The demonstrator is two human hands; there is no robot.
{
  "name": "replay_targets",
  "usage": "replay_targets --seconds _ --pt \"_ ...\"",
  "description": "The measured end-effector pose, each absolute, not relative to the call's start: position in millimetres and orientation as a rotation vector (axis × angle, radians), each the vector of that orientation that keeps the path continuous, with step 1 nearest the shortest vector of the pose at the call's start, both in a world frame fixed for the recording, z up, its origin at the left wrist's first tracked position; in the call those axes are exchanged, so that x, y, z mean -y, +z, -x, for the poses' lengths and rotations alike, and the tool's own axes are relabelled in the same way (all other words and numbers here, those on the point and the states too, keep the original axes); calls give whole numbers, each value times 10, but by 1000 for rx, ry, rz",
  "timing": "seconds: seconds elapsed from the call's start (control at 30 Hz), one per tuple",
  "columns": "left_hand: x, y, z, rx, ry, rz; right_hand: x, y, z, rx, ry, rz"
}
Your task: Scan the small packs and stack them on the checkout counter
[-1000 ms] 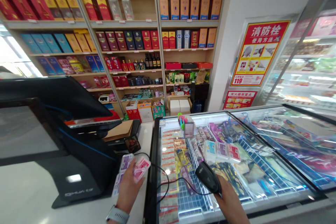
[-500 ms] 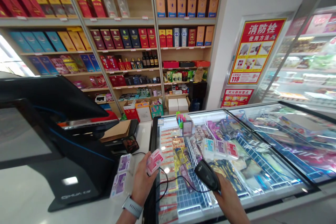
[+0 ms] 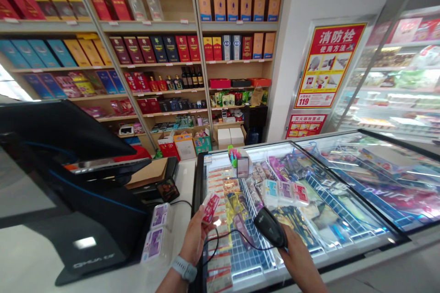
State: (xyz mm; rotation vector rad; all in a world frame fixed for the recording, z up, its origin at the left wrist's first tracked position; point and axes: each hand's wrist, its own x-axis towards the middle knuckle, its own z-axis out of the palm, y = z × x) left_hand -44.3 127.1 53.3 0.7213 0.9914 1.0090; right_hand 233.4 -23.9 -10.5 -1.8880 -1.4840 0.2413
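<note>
Between the fingers of my left hand [image 3: 196, 233] is a small clear plastic box with a pink-red label [image 3: 210, 207], tilted up above the freezer's left edge. A black handheld barcode scanner [image 3: 270, 228] is gripped in my right hand [image 3: 297, 252], its head pointing up and left toward the box. The scanner's black cable [image 3: 233, 232] loops left past my left hand. Three similar boxes with blue, purple and red labels [image 3: 286, 191] lie on the freezer glass beyond the scanner. Two purple-labelled boxes [image 3: 153, 242] rest on the white counter left of my left hand.
A glass-topped chest freezer [image 3: 357, 219] holding packaged food in wire baskets fills the right side. At left stands a black point-of-sale terminal [image 3: 99, 219] on the white counter [image 3: 30, 256]. Shelves of boxed bottles [image 3: 154, 50] line the back wall.
My left hand has turned the pink-red box more upright and shifted slightly to the right. The scanner stays in my right hand, nearly unmoved. The view has swung a little to the right.
</note>
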Motion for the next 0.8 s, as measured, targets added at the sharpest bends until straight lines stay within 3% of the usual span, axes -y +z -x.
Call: replay_targets --seconds 0.8 --pt "-1248 481 284 -980 993 -818 247 152 -2301 1525 237 1887"
